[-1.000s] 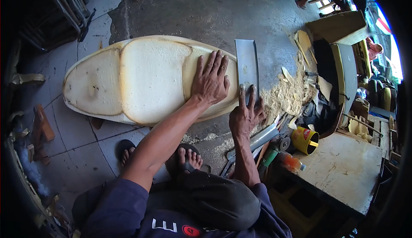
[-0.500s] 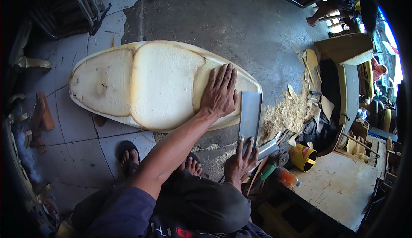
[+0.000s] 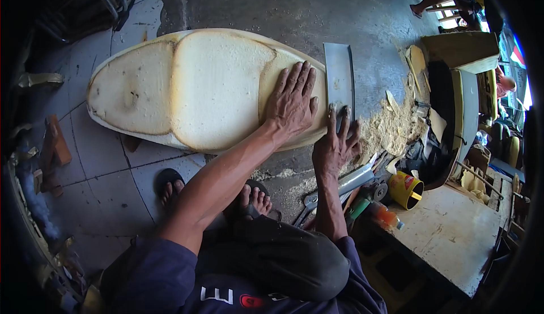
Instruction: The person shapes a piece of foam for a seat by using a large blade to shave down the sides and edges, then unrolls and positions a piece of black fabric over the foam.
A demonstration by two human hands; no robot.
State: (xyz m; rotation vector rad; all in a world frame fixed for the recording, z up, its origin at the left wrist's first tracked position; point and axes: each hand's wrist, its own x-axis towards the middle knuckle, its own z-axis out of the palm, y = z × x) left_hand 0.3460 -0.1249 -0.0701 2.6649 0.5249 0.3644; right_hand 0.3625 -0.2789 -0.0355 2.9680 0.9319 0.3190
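A long cream foam seat pad [image 3: 218, 87], shaped like a motorcycle seat with brownish seams, lies across the floor in front of me. My left hand [image 3: 292, 99] rests flat on its right part, fingers stretched out and thumb apart. Beside the pad's right end, my right hand [image 3: 336, 144] grips the near end of a flat grey metal blade [image 3: 340, 79]. The blade points away from me along the pad's end; whether it touches the foam I cannot tell. My right thumb is mostly hidden.
Foam shavings [image 3: 391, 130] are heaped right of the blade. Nearer lie a curved metal piece [image 3: 357, 179], a green grinder [image 3: 358, 205], a yellow tin [image 3: 406, 190] and a low worktable [image 3: 447, 235]. Wood pieces [image 3: 56, 144] lie on the left tiles. Another person's leg [image 3: 429, 0] shows far right.
My right hand has pushed the metal blade away from me past the pad's right end. My left hand stays flat on the pad. The whole scene has shifted slightly upward in view.
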